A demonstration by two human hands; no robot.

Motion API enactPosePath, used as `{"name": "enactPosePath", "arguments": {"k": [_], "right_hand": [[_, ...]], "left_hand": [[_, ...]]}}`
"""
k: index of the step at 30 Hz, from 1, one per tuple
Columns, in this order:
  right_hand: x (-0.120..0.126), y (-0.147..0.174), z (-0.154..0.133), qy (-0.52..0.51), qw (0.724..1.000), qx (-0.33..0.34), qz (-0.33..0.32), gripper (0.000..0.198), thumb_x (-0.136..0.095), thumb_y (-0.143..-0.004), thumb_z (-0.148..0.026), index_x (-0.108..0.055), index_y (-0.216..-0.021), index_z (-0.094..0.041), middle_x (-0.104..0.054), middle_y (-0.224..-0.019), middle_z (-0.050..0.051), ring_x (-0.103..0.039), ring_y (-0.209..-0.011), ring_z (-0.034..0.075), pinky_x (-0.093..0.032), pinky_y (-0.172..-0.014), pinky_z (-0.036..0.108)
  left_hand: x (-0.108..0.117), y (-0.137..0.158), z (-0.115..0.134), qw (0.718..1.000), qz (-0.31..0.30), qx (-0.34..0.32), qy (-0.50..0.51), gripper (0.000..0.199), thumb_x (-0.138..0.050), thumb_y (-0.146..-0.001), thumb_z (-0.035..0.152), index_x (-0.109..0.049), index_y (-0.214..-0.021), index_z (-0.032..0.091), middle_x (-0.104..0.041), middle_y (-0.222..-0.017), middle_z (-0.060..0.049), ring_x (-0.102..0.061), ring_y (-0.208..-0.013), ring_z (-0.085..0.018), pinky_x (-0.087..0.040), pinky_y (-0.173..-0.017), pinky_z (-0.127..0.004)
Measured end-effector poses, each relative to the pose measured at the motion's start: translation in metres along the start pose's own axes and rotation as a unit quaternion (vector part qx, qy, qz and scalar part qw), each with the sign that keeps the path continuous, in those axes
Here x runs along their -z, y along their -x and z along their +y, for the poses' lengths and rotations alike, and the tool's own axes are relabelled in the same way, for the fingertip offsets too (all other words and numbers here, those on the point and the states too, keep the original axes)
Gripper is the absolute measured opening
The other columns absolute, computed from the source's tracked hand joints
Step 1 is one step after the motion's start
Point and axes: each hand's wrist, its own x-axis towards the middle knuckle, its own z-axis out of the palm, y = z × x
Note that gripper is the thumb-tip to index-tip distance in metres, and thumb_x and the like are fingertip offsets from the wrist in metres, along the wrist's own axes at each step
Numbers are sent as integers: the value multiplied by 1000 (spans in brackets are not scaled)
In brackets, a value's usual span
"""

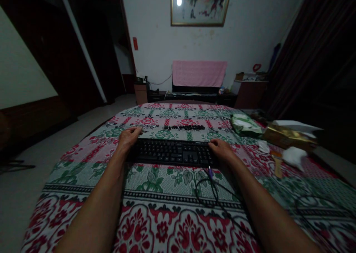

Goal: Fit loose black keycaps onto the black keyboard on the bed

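A black computer keyboard (167, 151) lies across the patterned tablecloth in front of me, its rows of keys facing up. My left hand (129, 138) is closed at its far left corner, with the fingertips partly hidden. At the opposite end, my right hand (221, 149) grips the far right corner between thumb and fingers. Beyond the keyboard runs a row of small loose black pieces (191, 127), which look like keycaps. Close to the near edge lies a slim purple piece with a light tip (210, 172), beside a looped black cable (198, 193).
On the right lie a green-and-white packet (244, 124), a golden box (287, 137), a wooden-handled brush (277, 166) and a crumpled white wad (294, 157). Past the table stands a low cabinet, with a pink cloth (199, 73) draped over something on it.
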Motion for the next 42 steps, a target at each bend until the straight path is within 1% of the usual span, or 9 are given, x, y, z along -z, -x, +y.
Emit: {"name": "enactPosePath", "arguments": {"k": [3, 7, 13, 17, 21, 26, 32, 37, 42], "right_hand": [[-4, 5, -2, -25, 999, -21, 20, 31, -44, -81, -31, -63, -100, -16, -67, -98, 7, -61, -89, 17, -41, -74, 23], [-5, 10, -6, -40, 998, -28, 28, 29, -44, -81, -31, -65, -96, -18, -68, -94, 4, -61, -87, 16, -42, -73, 22], [-5, 12, -3, -44, 998, -31, 36, 31, -44, -81, -31, -66, -97, -17, -69, -98, 6, -62, -91, 17, -42, -77, 23], [-5, 6, 3, -46, 998, -34, 27, 34, -42, -81, -32, -68, -94, -16, -70, -95, 7, -63, -89, 18, -43, -72, 23], [0, -5, 8, -4, 998, -38, 44, 34, -41, -81, -32, -70, -90, -17, -70, -93, 7, -63, -88, 19, -42, -71, 24], [8, -16, 9, 35, 997, -52, 46, 33, -42, -82, -31, -69, -94, -17, -69, -98, 8, -63, -90, 20, -42, -71, 24], [3, -21, 15, 26, 996, -64, 60, 33, -43, -80, -33, -68, -95, -17, -69, -96, 7, -62, -88, 20, -40, -70, 24], [0, -28, 21, 21, 995, -64, 71, 33, -43, -80, -34, -70, -90, -17, -70, -91, 7, -62, -86, 20, -40, -68, 24], [3, -29, 16, 38, 995, -68, 59, 34, -42, -81, -34, -69, -92, -17, -69, -94, 10, -62, -91, 23, -42, -73, 27]], "left_hand": [[3, 0, -12, 999, 21, 26, -1, 33, -49, -71, 43, -70, -78, 19, -71, -84, -1, -62, -84, -20, -42, -70, -22], [-2, -7, -26, 995, 39, 88, -27, 37, -50, -69, 46, -71, -83, 19, -71, -83, -5, -63, -81, -23, -43, -65, -26], [-1, -13, -31, 991, 42, 112, -52, 36, -51, -68, 46, -69, -85, 20, -70, -88, -6, -63, -85, -26, -44, -69, -28], [-4, -15, -30, 990, 47, 108, -72, 37, -51, -67, 48, -69, -83, 21, -70, -88, -7, -63, -84, -28, -44, -69, -30], [-18, -18, -27, 993, 30, 94, -60, 38, -50, -69, 48, -69, -84, 20, -71, -86, -7, -63, -81, -26, -44, -68, -30], [-35, -18, -19, 994, 36, 87, -57, 37, -49, -69, 47, -69, -86, 21, -71, -87, -5, -63, -82, -26, -44, -68, -30], [-37, -18, -17, 991, 44, 95, -80, 36, -50, -70, 46, -70, -86, 21, -71, -87, -7, -63, -84, -28, -45, -71, -31], [-42, -21, -16, 991, 42, 90, -92, 37, -50, -71, 47, -70, -90, 22, -70, -89, -6, -63, -83, -27, -46, -69, -32], [-42, -19, -7, 988, 45, 95, -117, 37, -50, -71, 45, -70, -91, 20, -70, -90, -8, -62, -85, -28, -45, -72, -33]]}}
